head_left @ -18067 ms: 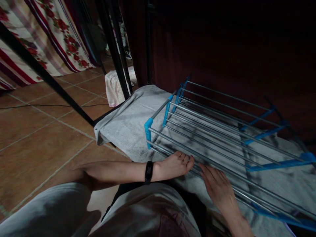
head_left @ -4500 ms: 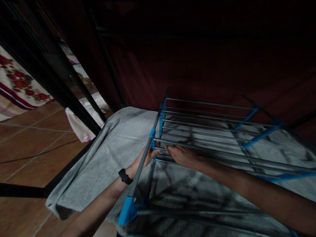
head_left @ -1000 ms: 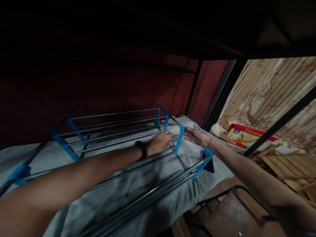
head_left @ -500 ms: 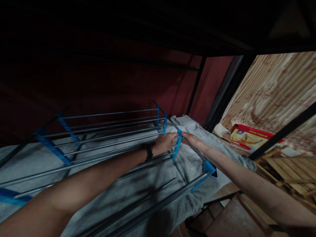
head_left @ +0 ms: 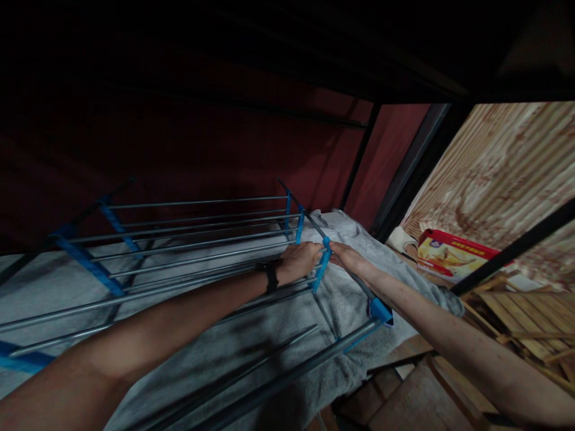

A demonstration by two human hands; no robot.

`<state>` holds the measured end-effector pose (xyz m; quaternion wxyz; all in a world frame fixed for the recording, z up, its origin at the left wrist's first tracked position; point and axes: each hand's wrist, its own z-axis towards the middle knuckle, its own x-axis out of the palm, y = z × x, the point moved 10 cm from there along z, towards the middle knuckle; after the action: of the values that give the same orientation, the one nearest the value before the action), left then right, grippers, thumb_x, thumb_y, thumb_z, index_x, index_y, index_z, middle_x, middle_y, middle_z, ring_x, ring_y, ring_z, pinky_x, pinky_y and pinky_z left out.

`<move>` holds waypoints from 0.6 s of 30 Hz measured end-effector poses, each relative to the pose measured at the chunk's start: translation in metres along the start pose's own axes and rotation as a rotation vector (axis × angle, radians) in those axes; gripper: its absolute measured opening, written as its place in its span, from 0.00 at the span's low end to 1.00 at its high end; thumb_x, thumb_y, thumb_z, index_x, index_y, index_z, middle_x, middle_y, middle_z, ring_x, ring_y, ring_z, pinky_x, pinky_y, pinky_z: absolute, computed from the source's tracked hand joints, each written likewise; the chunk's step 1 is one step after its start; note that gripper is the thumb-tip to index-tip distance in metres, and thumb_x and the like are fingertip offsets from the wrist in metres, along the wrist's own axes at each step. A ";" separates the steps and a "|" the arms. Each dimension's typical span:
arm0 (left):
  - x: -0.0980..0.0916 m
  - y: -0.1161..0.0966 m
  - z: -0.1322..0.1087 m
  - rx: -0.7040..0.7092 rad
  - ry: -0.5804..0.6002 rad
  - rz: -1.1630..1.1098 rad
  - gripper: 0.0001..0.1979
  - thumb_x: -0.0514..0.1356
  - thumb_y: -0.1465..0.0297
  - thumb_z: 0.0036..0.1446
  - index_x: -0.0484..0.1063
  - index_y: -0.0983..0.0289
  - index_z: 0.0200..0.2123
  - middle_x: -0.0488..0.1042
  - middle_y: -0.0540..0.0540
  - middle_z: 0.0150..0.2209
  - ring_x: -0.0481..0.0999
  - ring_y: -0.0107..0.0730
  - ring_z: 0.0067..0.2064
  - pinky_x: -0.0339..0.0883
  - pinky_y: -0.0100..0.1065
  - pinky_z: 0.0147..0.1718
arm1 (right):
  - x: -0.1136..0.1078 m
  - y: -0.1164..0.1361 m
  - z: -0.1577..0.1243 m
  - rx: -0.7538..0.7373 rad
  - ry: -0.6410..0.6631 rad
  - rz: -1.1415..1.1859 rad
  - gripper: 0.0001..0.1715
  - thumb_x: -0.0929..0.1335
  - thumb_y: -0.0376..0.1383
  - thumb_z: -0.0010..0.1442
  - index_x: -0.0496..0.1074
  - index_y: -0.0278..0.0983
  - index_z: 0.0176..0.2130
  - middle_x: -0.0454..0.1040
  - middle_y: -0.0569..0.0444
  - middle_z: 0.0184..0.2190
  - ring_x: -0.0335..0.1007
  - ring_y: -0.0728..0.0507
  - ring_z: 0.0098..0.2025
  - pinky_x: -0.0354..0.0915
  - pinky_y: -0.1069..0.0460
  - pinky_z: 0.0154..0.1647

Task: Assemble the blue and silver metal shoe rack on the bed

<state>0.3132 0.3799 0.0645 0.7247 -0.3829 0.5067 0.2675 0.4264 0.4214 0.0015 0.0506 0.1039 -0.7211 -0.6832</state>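
A folding drying rack [head_left: 193, 242] of grey metal rods and blue plastic joints lies flat on a grey towel [head_left: 251, 347] under a dark bunk frame. My left hand [head_left: 299, 261], with a black band on the wrist, curls over the rods just left of a blue joint [head_left: 322, 266] at the rack's right end. My right hand [head_left: 349, 257] reaches in from the right and rests against the same joint and the grey side bar; its fingers lie close together, mostly hidden behind the bar.
A second blue corner joint [head_left: 380, 311] sits nearer me on the side bar. A red and yellow box [head_left: 451, 256] lies on wooden slats [head_left: 521, 311] at the right. Black bed-frame posts [head_left: 404, 173] stand behind the towel's right edge. Dark red fabric fills the back.
Over the last second both hands closed in on the blue joint at the rack's right end. Earlier the hands worked at the rack's other end, and the view has swung round.
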 end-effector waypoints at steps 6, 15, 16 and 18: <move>0.006 0.001 0.000 -0.032 0.024 0.017 0.14 0.47 0.66 0.64 0.72 0.59 0.40 0.78 0.55 0.39 0.77 0.39 0.40 0.65 0.33 0.34 | 0.002 0.001 0.001 -0.034 0.015 -0.034 0.23 0.67 0.54 0.56 0.74 0.38 0.35 0.76 0.54 0.35 0.71 0.45 0.41 0.66 0.52 0.47; 0.005 0.001 0.002 -0.029 0.047 -0.012 0.13 0.47 0.68 0.63 0.71 0.59 0.37 0.77 0.55 0.36 0.77 0.39 0.39 0.64 0.33 0.33 | 0.001 -0.001 0.001 -0.022 0.003 -0.052 0.24 0.67 0.56 0.55 0.74 0.39 0.34 0.76 0.54 0.35 0.70 0.44 0.41 0.66 0.51 0.47; 0.006 0.001 0.002 -0.026 0.051 -0.024 0.13 0.47 0.68 0.62 0.71 0.59 0.37 0.77 0.54 0.36 0.77 0.39 0.39 0.64 0.33 0.33 | 0.001 -0.001 0.001 -0.024 0.005 -0.051 0.24 0.67 0.56 0.55 0.73 0.39 0.34 0.76 0.54 0.35 0.70 0.44 0.41 0.66 0.51 0.47; 0.006 0.003 0.004 -0.027 0.065 -0.052 0.13 0.47 0.68 0.62 0.71 0.59 0.36 0.77 0.54 0.36 0.77 0.38 0.39 0.65 0.32 0.34 | 0.001 -0.001 0.002 -0.032 0.009 -0.056 0.24 0.67 0.56 0.55 0.73 0.39 0.35 0.75 0.54 0.35 0.70 0.44 0.41 0.66 0.51 0.47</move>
<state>0.3152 0.3851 0.0588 0.7094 -0.4142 0.5159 0.2430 0.4247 0.4230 0.0006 0.0361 0.1265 -0.7065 -0.6953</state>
